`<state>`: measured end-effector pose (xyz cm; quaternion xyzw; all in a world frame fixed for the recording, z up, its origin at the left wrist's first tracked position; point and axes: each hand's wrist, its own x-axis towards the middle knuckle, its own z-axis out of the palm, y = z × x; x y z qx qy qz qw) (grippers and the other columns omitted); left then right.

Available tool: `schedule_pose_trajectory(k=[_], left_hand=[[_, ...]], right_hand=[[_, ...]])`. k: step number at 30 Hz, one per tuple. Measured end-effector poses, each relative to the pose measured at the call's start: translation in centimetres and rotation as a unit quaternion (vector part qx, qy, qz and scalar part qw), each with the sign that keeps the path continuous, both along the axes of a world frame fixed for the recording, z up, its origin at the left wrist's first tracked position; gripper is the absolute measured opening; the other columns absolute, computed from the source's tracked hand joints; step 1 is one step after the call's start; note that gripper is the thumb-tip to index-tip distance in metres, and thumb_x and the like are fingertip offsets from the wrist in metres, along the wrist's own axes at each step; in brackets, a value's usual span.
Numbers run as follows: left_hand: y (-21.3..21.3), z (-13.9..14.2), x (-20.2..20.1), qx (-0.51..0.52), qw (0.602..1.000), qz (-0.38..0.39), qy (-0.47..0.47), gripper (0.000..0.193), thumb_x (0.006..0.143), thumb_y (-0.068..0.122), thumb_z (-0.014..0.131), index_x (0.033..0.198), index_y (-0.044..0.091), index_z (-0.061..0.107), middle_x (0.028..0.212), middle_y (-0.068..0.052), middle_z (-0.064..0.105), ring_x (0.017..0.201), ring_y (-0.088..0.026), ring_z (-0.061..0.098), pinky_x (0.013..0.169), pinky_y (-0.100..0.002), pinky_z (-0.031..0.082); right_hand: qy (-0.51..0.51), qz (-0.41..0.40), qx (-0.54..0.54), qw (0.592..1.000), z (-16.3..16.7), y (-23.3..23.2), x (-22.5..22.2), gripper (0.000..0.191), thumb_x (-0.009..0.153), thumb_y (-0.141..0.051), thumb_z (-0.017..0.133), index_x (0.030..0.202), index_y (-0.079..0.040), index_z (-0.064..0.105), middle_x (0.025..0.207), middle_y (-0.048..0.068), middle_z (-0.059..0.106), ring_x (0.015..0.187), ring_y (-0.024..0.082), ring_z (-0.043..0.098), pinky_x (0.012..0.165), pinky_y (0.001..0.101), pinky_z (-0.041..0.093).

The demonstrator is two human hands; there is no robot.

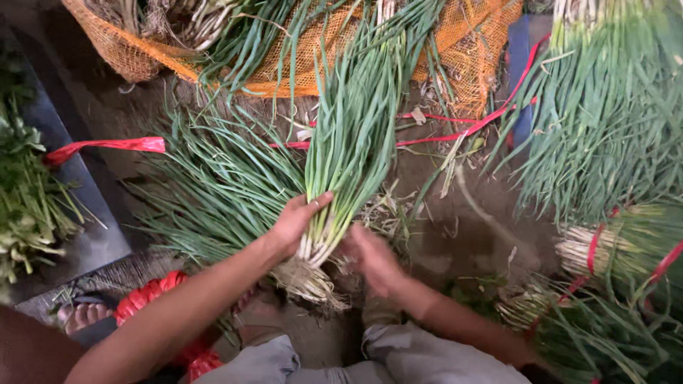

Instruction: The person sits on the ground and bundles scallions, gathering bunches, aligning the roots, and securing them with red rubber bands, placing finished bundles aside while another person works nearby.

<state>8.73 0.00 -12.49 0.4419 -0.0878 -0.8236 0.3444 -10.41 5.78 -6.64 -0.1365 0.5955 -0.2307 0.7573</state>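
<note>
Green and white spring onions fill your left hand, which is curled around the bunch just above the pale stems, thumb across the front and fingers wrapped behind, so the grip is closed but not tight. The roots hang below it, close over the dirt ground between your knees. Your right hand sits just beside the root end, blurred, fingers loosely together and partly open; whether it touches the stems or only hovers near them cannot be told. The risk, as it looks from here, is that the long leaves fan out wide above a narrow hold, so stalks at the edge could slide out and drop into the loose onions lying to the left, or the leaves could kink if the bunch tips. Further out, red ribbon trails across the ground, an orange mesh sack lies at the top, tied bundles are stacked on the right, and leafy greens lie at the far left.
</note>
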Motion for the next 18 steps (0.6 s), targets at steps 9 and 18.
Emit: schedule_pose_trajectory(k=[9,18], left_hand=[[-2.7,7.6,-0.5,-0.346,0.933,-0.011,-0.099,0.079,0.085,0.020,0.086,0.149,0.008,0.040,0.135,-0.009,0.061,0.122,-0.019,0.060,0.107,-0.037,0.050],[-7.7,11.6,2.5,-0.188,0.971,0.128,0.076,0.059,0.088,0.015,0.082,0.137,-0.003,0.054,0.122,-0.018,0.067,0.117,-0.034,0.069,0.106,-0.054,0.060]], right_hand=[[-0.026,0.180,-0.335,0.924,0.8,-2.0,-0.2,0.040,0.099,-0.008,0.068,0.136,-0.001,0.053,0.119,0.004,0.065,0.108,0.014,0.064,0.094,0.0339,0.056],[-0.207,0.317,-0.267,0.886,5.9,-8.3,-3.0,0.054,0.102,-0.016,0.064,0.150,-0.003,0.043,0.129,0.012,0.069,0.117,0.015,0.062,0.101,0.0303,0.049]])
